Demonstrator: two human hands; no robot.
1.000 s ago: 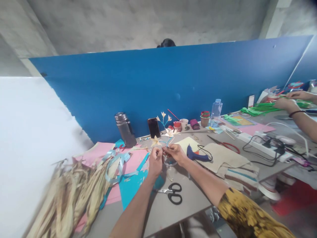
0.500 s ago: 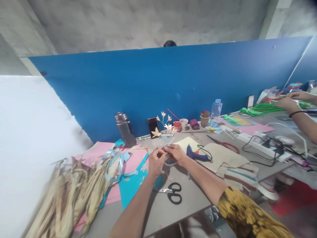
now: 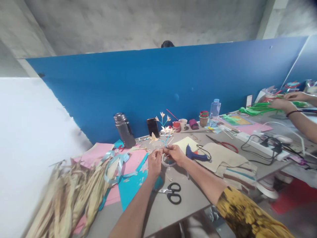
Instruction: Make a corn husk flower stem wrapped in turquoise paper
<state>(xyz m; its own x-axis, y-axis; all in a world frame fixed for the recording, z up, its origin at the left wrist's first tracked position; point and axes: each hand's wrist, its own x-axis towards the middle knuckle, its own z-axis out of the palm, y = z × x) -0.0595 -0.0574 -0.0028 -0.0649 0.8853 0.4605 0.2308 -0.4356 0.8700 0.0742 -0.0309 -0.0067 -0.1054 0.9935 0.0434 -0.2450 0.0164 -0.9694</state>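
My left hand (image 3: 155,161) and my right hand (image 3: 174,154) meet over the table, both with fingers pinched at the foot of an artificial flower spray (image 3: 164,130). It stands upright above them, with several pale cream blossoms on light-blue stems. The exact grip point is hidden behind my fingers. A ring-shaped roll of tape (image 3: 165,163) lies below my right hand. Nearer to me are black-handled scissors (image 3: 171,192). To the right of my right hand rests a blue glue gun (image 3: 197,155) by a cream cloth (image 3: 218,154).
Dried husks (image 3: 71,195), pink and blue sheets and light-blue ribbon (image 3: 120,165) cover the left side. A thermos (image 3: 123,130), phone (image 3: 153,127), cups and a bottle (image 3: 214,112) line the blue partition (image 3: 119,86). Right are red-handled scissors (image 3: 229,146), a power strip (image 3: 262,147) and a co-worker's hands (image 3: 283,104).
The large left blossom of the spray has tipped a little lower and to the left. My fingers have shifted slightly around the stem. The whole view has moved slightly.
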